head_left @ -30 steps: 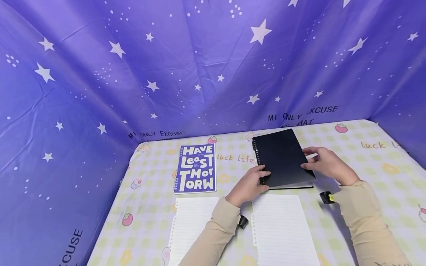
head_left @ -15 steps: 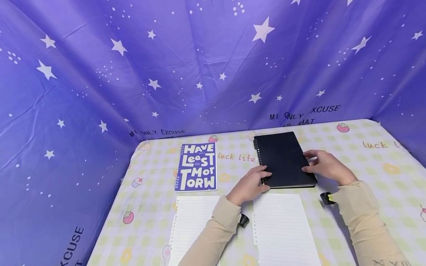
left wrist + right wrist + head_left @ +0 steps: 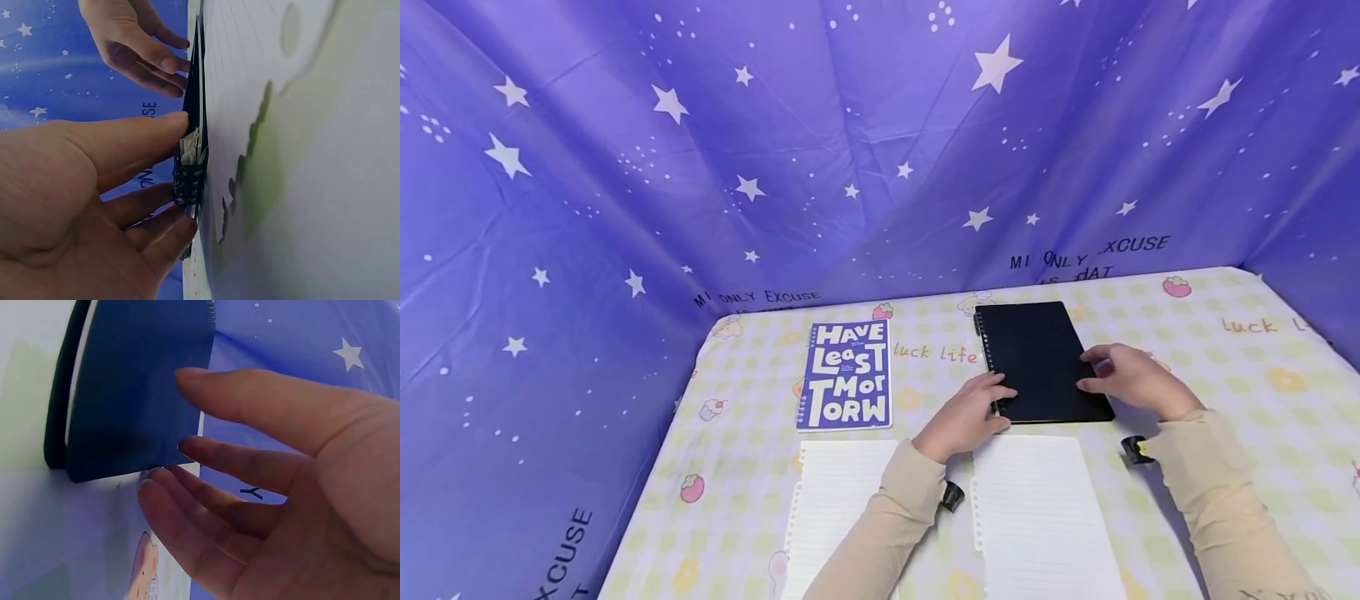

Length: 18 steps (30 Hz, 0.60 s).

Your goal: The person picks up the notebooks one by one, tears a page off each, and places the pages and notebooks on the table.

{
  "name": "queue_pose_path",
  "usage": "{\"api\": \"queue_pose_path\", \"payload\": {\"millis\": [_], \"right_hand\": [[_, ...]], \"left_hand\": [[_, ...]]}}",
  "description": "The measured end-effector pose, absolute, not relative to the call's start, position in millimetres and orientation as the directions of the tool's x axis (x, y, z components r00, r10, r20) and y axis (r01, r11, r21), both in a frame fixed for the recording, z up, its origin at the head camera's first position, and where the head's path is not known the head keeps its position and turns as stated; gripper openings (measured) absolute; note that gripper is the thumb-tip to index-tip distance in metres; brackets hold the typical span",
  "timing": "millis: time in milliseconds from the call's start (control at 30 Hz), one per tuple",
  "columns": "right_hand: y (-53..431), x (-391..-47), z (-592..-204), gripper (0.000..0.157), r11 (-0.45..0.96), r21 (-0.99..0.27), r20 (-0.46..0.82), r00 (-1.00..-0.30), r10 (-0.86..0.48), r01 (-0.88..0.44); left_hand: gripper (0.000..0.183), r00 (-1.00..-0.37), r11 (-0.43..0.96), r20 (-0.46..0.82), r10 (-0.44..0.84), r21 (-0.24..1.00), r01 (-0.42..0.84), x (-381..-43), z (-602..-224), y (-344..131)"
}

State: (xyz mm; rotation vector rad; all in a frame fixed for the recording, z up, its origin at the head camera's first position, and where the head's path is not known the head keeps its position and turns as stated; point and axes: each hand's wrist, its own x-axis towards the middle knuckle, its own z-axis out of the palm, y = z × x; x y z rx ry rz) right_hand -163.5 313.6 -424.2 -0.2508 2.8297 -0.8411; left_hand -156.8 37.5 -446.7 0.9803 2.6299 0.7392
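A black spiral notebook (image 3: 1037, 358) lies closed on the table. My left hand (image 3: 966, 417) holds its lower left corner, with the thumb over the cover and the other fingers at the spiral binding (image 3: 189, 184). At the right edge of the cover is my right hand (image 3: 1138, 379). Seen from the right wrist, its fairly straight thumb and index finger lie over the cover (image 3: 131, 394), while the other fingers extend beside the edge; firm contact cannot be told. Pale page edges show between the covers.
A purple-and-white spiral notebook (image 3: 848, 375) lies to the left. Two loose lined sheets, a left sheet (image 3: 835, 483) and a right sheet (image 3: 1037, 508), lie in front. The checked tablecloth (image 3: 737, 467) ends at a purple star curtain (image 3: 820, 150).
The black notebook's cover, raised a second ago with white pages showing below, has come down flat. My right hand lowered slightly with it; my left hand stayed at the binding.
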Motion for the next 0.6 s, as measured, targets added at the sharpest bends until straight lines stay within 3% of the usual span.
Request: {"api": "queue_pose_path", "payload": {"millis": [300,600], "right_hand": [[307.4,-165.9,-417.1,0.050,0.793,-0.592,-0.070,-0.972,-0.225,-0.141],[290.9,-157.3,-394.2,0.043,0.753,-0.599,0.101,-0.959,-0.266,-0.272]], "left_hand": [[0.036,-0.785,0.643,0.045,0.618,0.546,0.537,-160.2,-442.5,36.0],[0.039,-0.790,0.592,0.100,0.605,0.606,0.531,-163.3,-416.3,32.1]]}}
